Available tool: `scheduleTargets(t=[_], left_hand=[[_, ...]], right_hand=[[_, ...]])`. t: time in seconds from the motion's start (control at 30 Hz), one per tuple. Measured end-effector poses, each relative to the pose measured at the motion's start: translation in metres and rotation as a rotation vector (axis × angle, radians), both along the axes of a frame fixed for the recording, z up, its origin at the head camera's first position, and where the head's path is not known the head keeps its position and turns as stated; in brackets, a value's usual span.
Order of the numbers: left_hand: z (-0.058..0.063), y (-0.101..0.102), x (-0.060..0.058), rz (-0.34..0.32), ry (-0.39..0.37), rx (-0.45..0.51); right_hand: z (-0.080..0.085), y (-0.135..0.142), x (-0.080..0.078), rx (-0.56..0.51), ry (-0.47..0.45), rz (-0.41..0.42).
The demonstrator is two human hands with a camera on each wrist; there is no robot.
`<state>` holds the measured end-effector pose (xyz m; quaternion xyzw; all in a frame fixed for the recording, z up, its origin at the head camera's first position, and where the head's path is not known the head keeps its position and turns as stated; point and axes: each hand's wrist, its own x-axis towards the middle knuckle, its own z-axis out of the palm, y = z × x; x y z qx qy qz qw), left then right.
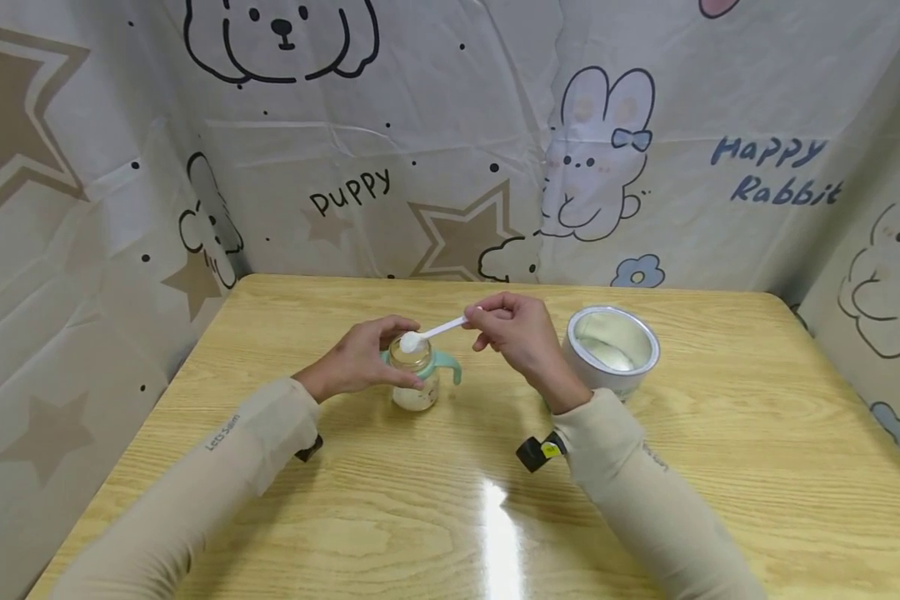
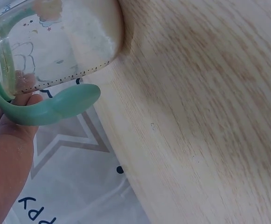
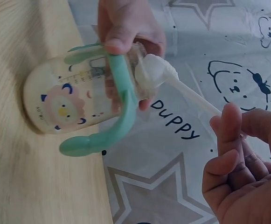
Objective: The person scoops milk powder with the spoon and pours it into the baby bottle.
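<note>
A clear baby bottle (image 1: 416, 397) with mint-green handles (image 3: 81, 145) stands uncapped on the table. My left hand (image 1: 363, 355) grips it around the neck, thumb on the near side. Pale white contents (image 2: 95, 35) show low inside the bottle in the left wrist view. Between thumb and fingers, my right hand (image 1: 516, 330) pinches the handle of a white measuring scoop (image 1: 447, 326). White powder (image 1: 411, 342) fills the scoop's bowl, which is at the bottle's open mouth. Whether the bowl touches the rim I cannot tell.
To the right of my right hand stands an open white can (image 1: 607, 382) with a silvery rim and pale powder (image 1: 603, 354) inside. The wooden table (image 1: 390, 508) meets patterned cloth walls (image 1: 435, 150) at the back and sides.
</note>
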<state>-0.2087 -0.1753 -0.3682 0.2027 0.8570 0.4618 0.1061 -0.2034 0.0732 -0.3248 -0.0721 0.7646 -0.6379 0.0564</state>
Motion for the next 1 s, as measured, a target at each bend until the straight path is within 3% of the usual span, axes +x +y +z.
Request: scheduleTargets(t=[0.3,0.57,0.73,1.0], left_hand=[[-0.0004,-0.0002,-0.0006,-0.001,0.000,0.001],[-0.0005,-0.0002,-0.0009,-0.003,0.001,-0.005],[-0.0003,-0.0005,-0.0006,-0.008,-0.004,0.000],[-0.0005,-0.0009,-0.0001,-0.012,-0.002,-0.002]], right_hand=[[-0.0037,-0.0051,0.0011,0.075,0.002,0.003],[-0.0047,-0.0052,0.0018,0.052,0.018,0.042],[-0.0071,-0.0037,0.0006,0.023,0.051,0.088],[-0.0051,-0.0023,0.0030,0.098,0.135,0.142]])
